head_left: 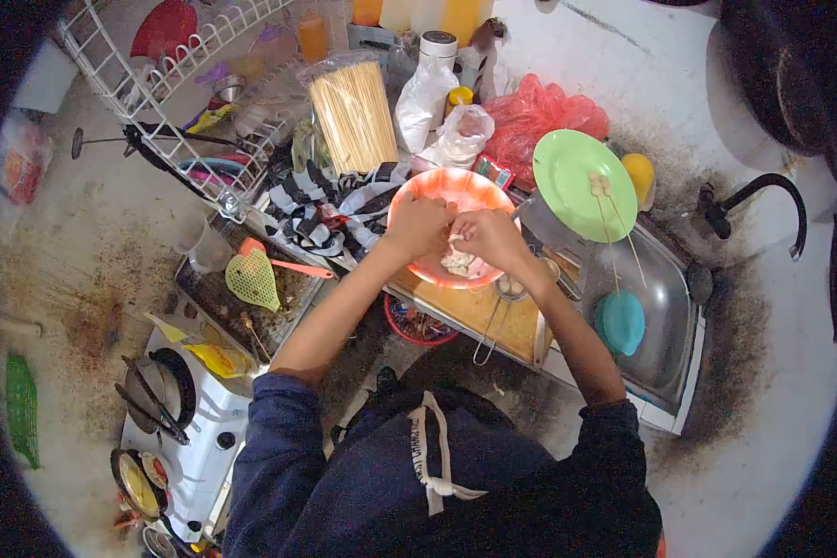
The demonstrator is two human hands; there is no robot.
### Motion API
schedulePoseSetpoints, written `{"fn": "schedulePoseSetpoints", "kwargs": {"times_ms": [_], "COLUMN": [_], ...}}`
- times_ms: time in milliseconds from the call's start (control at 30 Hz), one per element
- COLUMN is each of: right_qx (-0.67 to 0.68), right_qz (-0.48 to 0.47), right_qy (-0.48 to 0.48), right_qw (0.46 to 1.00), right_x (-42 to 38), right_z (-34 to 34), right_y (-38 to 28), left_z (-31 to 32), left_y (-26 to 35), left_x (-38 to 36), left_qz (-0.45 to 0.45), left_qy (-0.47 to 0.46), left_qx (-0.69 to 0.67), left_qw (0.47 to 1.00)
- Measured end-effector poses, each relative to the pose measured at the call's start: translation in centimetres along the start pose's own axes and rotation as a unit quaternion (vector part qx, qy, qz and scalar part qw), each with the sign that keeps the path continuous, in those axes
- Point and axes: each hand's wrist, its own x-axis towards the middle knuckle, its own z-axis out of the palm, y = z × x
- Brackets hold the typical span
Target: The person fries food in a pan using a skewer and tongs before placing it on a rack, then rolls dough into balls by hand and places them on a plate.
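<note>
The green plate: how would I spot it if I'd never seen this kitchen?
Find the metal sink on the picture's right. At its upper end is the round, light-green plate. Unlike the orange-rimmed bowl to its left, it carries two skewers whose sticks overhang its lower rim.

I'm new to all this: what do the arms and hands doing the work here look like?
They are a person's, not a machine's, with no cables. The left sleeve and right sleeve are dark navy, plain, ending around the elbows. The left hand and right hand are ungloved, and no watch or bracelet shows.
</note>
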Motion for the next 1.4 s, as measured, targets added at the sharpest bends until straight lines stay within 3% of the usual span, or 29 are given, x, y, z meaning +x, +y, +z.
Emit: {"fn": "schedulePoseSetpoints", "kwargs": {"times_ms": [167, 267, 400, 500, 567, 600, 633, 667, 700, 733, 800, 833, 867, 933, 967, 1000, 1100, 1167, 1200, 1267, 1400], "right_qx": [0.118, 0.165, 0.226, 0.228, 0.320, 0.318, 0.377, 0.434, 0.404, 0.403, 0.344, 0.305, 0.304, 0.069, 0.065, 0.065, 0.003, -0.050, -0.049, -0.025, -0.030], "right_qz": [0.049, 0.053, 0.072, 0.093, 0.098, 0.098, 0.068, 0.036, 0.031, 0.029, 0.018, 0.025, 0.024, -0.074, -0.141, -0.142, -0.130, -0.105, -0.102, -0.085, -0.076], "right_qy": [-0.035, -0.023, -0.014, -0.013, -0.016, -0.012, -0.016, -0.020, -0.003, -0.002, 0.042, 0.080, 0.081, 0.102, 0.118, 0.116, 0.140, 0.200, 0.201, 0.221, 0.273], "right_qw": [0.991, 0.985, 0.971, 0.969, 0.942, 0.943, 0.924, 0.900, 0.914, 0.915, 0.938, 0.949, 0.949, 0.990, 0.981, 0.981, 0.982, 0.973, 0.973, 0.971, 0.959], "right_x": [0.0, -0.2, -0.5, -0.6, -1.1, -1.4, -1.7, -1.8, -2.1, -2.2, -2.7, -2.9, -3.1, -3.5, -3.6, -3.9, -4.3, -3.9, -3.6, -2.7, -1.9], "right_z": [-0.6, -0.9, -2.5, -4.7, -5.9, -6.0, -6.0, -5.8, -5.6, -5.6, -5.3, -4.7, -4.7, -4.7, -4.2, -4.1, -4.2, -4.4, -4.3, -3.8, -0.9], "right_y": [0.7, 1.3, 0.8, 0.0, -0.6, -0.8, -1.1, -1.6, -2.8, -4.2, -7.0, -7.6, -8.0, -8.4, -7.9, -8.2, -9.1, -9.6, -9.7, -10.3, -10.9], "left_z": [0.2, 0.8, -0.3, -0.5, -2.1, -2.5, -2.8, -3.2, -3.8, -3.7, -3.2, -3.9, -4.1, -4.3, -4.2, -4.0, -3.5, -3.1, -3.4, -4.3, -2.9], "left_y": [-0.2, -0.5, 0.1, -0.8, -0.7, -0.3, 0.2, 0.5, 1.9, 3.3, 6.4, 7.5, 8.1, 8.7, 8.6, 8.5, 8.3, 8.7, 9.1, 9.9, 10.8], "left_x": [0.5, 0.4, 0.2, 0.0, -0.9, -0.9, -1.1, -1.4, -1.4, -1.3, -1.4, -1.8, -1.8, -1.8, -1.9, -1.9, -1.8, -2.2, -2.4, -2.8, -2.8], "left_qz": [-0.010, 0.008, 0.012, 0.009, 0.073, 0.077, 0.060, 0.042, 0.007, 0.009, 0.004, 0.015, 0.016, -0.054, -0.063, -0.063, -0.070, -0.036, -0.038, -0.044, -0.032], "left_qy": [-0.032, 0.003, -0.030, -0.082, -0.014, -0.014, 0.029, 0.069, 0.120, 0.121, 0.178, 0.160, 0.160, 0.245, 0.259, 0.261, 0.268, 0.221, 0.219, 0.213, 0.233], "left_qx": [0.020, 0.032, 0.062, 0.031, -0.176, -0.175, -0.375, -0.556, -0.697, -0.695, -0.874, -0.920, -0.920, -0.934, -0.932, -0.932, -0.923, -0.945, -0.945, -0.931, -0.928], "left_qw": [0.999, 0.999, 0.998, 0.996, 0.981, 0.981, 0.925, 0.827, 0.707, 0.708, 0.452, 0.357, 0.358, 0.254, 0.246, 0.244, 0.267, 0.239, 0.240, 0.292, 0.288]}}
